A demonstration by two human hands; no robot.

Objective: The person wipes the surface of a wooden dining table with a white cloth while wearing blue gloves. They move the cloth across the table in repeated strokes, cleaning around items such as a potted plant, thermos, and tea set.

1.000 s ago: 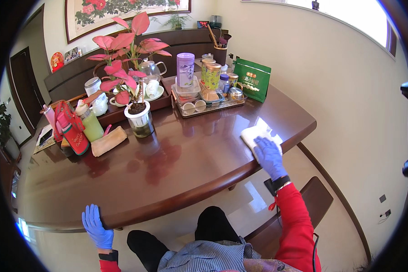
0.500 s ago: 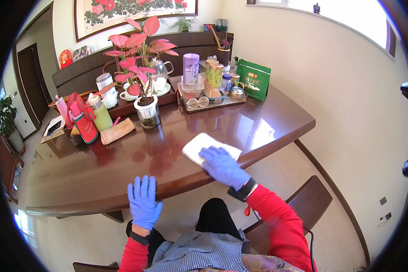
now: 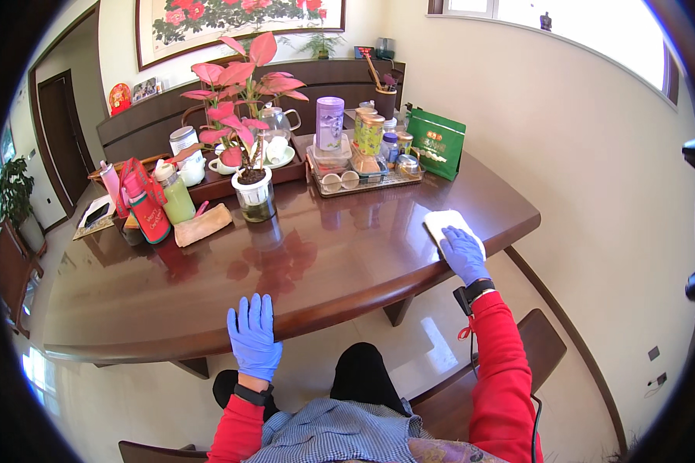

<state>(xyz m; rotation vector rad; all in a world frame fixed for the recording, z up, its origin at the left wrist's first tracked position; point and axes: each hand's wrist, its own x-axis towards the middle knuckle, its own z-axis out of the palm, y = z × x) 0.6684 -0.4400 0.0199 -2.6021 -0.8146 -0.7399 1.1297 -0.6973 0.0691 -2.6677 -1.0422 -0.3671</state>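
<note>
My right hand (image 3: pixel 465 256), in a blue glove, presses a folded white cloth (image 3: pixel 439 222) against the glossy brown table (image 3: pixel 363 266) near its right end. Part of the cloth is hidden under the palm and fingers. In a matching blue glove, my left hand (image 3: pixel 255 336) lies flat on the table's front edge, fingers stretched out and holding nothing. Beyond the hands, a pink-leaved plant in a white pot (image 3: pixel 254 188) stands on the table.
A wire tray (image 3: pixel 371 185) of jars and tins sits at the back, beside a green bag (image 3: pixel 438 144). Toward the left stand a red bottle sleeve (image 3: pixel 150 219), a green-filled bottle (image 3: pixel 175 196) and a beige pouch (image 3: pixel 203 226). A brown chair (image 3: pixel 448 397) is below the table's right side.
My right hand has slid the white cloth rightward and slightly farther away along the table. The left hand stays on the front edge, and the whole view has shifted a little.
</note>
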